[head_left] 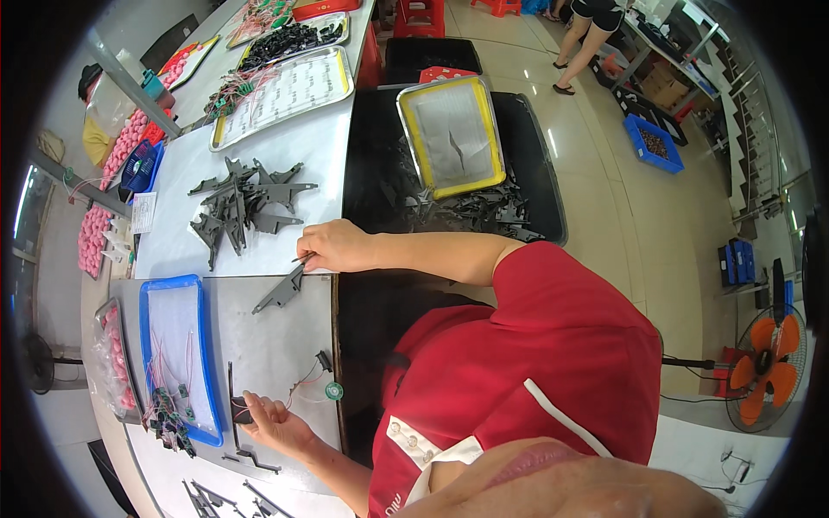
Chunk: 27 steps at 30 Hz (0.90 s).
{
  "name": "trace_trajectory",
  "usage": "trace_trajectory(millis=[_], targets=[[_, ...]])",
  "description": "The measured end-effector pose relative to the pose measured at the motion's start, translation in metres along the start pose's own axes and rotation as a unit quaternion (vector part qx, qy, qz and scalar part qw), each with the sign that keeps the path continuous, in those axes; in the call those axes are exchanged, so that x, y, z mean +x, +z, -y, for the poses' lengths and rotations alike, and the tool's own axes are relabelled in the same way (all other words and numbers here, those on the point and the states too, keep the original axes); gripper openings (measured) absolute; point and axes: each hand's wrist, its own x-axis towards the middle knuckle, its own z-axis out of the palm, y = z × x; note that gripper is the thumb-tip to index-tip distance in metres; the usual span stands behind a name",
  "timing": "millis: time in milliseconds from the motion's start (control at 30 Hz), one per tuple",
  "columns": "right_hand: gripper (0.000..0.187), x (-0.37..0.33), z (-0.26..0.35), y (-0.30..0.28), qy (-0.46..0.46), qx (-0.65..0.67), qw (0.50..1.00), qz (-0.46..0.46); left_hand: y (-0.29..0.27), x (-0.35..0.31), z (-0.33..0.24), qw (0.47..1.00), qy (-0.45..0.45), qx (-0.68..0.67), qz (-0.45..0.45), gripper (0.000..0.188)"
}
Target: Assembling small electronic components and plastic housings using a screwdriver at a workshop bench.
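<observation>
My right hand (pixel 332 246) is closed, its fingertips pinching one end of a flat dark grey plastic part (pixel 281 292) above the table edge. Beyond it lies a pile of similar grey plastic parts (pixel 246 203) on white sheeting. Lower in the view, my left hand (pixel 278 426) pinches a small black block (pixel 241 411) with thin red wires. A slim black rod (pixel 230 380) stands beside that block; whether they are joined I cannot tell. Close by are a green round disc (pixel 334 391) on wires and a thin black bent piece (pixel 252 463) on the metal tabletop.
A blue tray (pixel 205 345) holds wired boards (pixel 168 423). Loose black strips (pixel 207 501) lie at the lower edge. A yellow-rimmed tray (pixel 498 142) rests over a black bin (pixel 553 198) of grey parts. An orange fan (pixel 764 367) stands right; another person's legs (pixel 583 43) show far back.
</observation>
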Motion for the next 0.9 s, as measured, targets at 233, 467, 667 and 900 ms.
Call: trace_trajectory(millis=[233, 467, 667, 900], targets=[[0.018, -0.001, -0.001, 0.0, 0.003, -0.01, 1.0, -0.001, 0.0, 0.001, 0.0, 1.0, -0.002, 0.001, 0.001, 0.02], [0.018, 0.001, -0.007, -0.001, 0.001, 0.013, 1.0, -0.01, -0.002, 0.005, 0.007, 1.0, -0.009, -0.01, 0.0, 0.018], [0.015, 0.006, 0.026, -0.012, 0.071, 0.144, 0.984, -0.082, -0.007, 0.004, 0.005, 0.998, -0.018, 0.004, 0.054, 0.023], [0.022, 0.012, 0.087, 0.0, -0.167, 0.175, 0.969, -0.05, 0.005, -0.007, 0.016, 0.992, -0.033, 0.042, 0.11, 0.067]])
